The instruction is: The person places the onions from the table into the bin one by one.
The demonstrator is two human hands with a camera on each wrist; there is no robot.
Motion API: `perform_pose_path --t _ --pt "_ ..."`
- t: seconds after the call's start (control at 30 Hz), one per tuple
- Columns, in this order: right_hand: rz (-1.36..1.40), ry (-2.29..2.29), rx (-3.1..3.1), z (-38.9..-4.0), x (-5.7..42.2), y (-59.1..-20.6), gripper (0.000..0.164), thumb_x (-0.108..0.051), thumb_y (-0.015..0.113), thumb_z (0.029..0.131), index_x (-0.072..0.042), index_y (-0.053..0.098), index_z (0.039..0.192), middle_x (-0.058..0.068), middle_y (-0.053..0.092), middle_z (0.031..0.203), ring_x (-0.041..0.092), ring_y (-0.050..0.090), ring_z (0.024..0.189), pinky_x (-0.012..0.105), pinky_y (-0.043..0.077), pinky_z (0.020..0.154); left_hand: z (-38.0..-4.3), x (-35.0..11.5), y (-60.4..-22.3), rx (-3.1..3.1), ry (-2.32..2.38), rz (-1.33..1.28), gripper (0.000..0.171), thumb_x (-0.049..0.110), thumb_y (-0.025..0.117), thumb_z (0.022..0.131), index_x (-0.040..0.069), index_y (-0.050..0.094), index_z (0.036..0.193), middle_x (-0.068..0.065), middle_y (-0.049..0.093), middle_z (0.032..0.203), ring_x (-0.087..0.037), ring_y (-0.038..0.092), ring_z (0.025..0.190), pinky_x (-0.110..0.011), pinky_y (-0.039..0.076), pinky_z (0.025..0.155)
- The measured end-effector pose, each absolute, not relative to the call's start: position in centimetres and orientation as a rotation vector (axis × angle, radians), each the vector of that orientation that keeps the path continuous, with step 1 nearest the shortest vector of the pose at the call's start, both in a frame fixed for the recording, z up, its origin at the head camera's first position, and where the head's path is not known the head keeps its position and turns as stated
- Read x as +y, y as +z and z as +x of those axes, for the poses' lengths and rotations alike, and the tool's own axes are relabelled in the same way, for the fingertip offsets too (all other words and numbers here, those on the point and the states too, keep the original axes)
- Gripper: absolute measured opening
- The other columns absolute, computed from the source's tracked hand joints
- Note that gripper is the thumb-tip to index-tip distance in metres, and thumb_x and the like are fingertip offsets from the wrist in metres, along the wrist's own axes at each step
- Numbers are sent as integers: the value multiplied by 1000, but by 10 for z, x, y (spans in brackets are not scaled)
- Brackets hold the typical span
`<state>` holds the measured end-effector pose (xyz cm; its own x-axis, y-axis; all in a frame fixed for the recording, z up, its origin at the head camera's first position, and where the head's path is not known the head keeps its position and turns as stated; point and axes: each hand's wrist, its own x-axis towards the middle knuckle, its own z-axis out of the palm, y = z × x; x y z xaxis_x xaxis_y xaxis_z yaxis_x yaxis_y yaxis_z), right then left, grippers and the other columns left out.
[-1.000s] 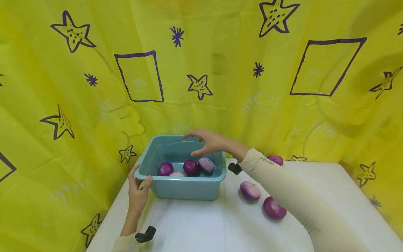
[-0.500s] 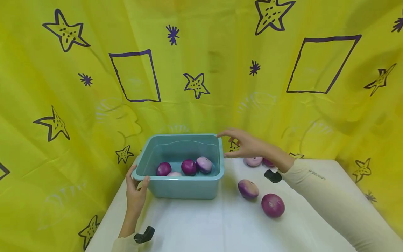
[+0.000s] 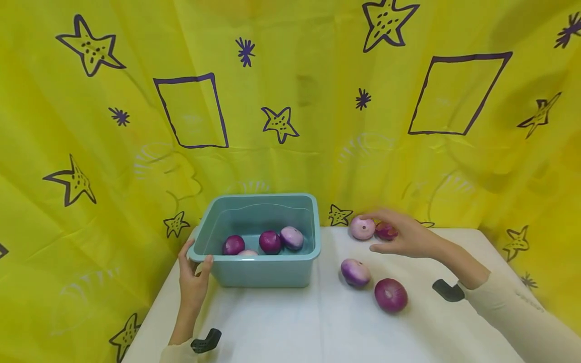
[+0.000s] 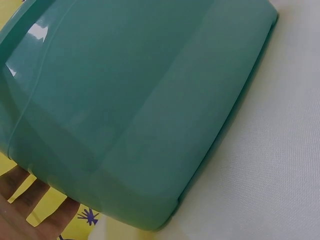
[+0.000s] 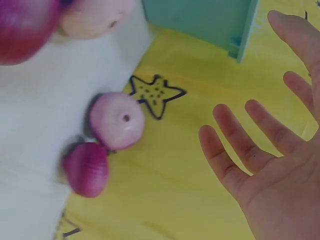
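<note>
A teal plastic tub [image 3: 263, 273] stands on the white table, holding several red onions [image 3: 270, 242], some dark purple and some paler. My left hand [image 3: 193, 288] grips its front left corner, thumb at the front rim and fingers along the side. In the left wrist view those fingers [image 4: 37, 200] lie against the tub wall. My right hand [image 3: 407, 237] is at the back right with fingers spread and nothing in it. Nearest to it are a pale pink onion [image 3: 362, 228] and a dark purple onion [image 3: 386, 231], the latter partly hidden by the hand.
Closer to me, right of the tub, lie a purple-and-white onion [image 3: 355, 273] and a larger dark red onion [image 3: 391, 295]. A yellow curtain [image 3: 281, 166] with stars and squares hangs behind the white table [image 3: 272, 322] and down both sides.
My right hand has moved from over the tub to the right, past its rim, to the onions at the back of the table. The left hand has kept its grip on the tub.
</note>
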<state>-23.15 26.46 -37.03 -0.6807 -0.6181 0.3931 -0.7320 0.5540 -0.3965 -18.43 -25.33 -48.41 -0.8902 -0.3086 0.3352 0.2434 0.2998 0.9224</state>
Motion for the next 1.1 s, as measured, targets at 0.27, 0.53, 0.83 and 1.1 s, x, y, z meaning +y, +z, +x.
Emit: perform_pose_path --t 0.27,0.53,0.83,1.1 --pt "1024 892 -2677 -212 286 -392 64 -29 86 84 -14 58 140 -3 62 128 11 64 99 31 59 76 -183 -255 -484 -2105 -1647 52 68 18 59 103 22 24 161 -15 37 158 -43 41 139 -10 43 88" --pt "1059 1017 -2781 -191 297 -425 65 -31 85 86 -16 55 142 8 59 137 17 68 96 33 58 72 -184 -254 -485 -2104 -1654 57 68 20 59 103 23 23 161 -13 36 159 -42 40 142 -50 44 103" --pt "1139 1130 -2887 -175 308 -457 62 -30 84 87 -12 56 140 16 58 134 13 64 93 32 56 72 -185 -252 -483 -2095 -1663 41 68 19 59 103 20 23 160 -16 36 158 -46 38 143 -66 40 106" --pt "1197 1222 -2874 -176 313 -467 52 -23 82 88 -12 61 134 11 66 126 11 64 89 32 58 71 -185 -254 -486 -2090 -1663 39 69 19 59 103 22 23 161 -14 36 159 -45 37 144 -71 36 107"
